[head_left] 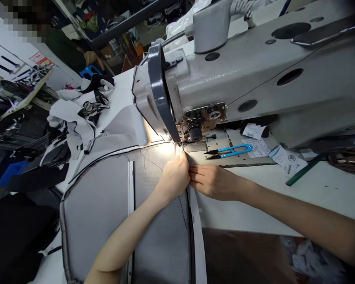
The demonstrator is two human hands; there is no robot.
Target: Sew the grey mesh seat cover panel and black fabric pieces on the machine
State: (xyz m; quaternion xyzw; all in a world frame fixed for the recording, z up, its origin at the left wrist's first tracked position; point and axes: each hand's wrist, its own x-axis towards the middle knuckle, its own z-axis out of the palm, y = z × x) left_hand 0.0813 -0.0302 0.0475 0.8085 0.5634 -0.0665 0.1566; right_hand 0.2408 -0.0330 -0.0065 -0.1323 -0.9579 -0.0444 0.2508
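Observation:
A large grey fabric panel with a mesh section and dark piping lies on the white table under an industrial sewing machine. My left hand rests on the mesh just in front of the lit needle area, fingers pinched on the panel's edge. My right hand lies flat beside it on the right, fingertips touching the same edge and the white strip along it. The two hands meet at the seam.
Blue thread snips lie on the machine bed right of the needle. Paper tags and a green ruler sit further right. A heap of grey and black cut pieces is at the far left. A person sits beyond the table, upper left.

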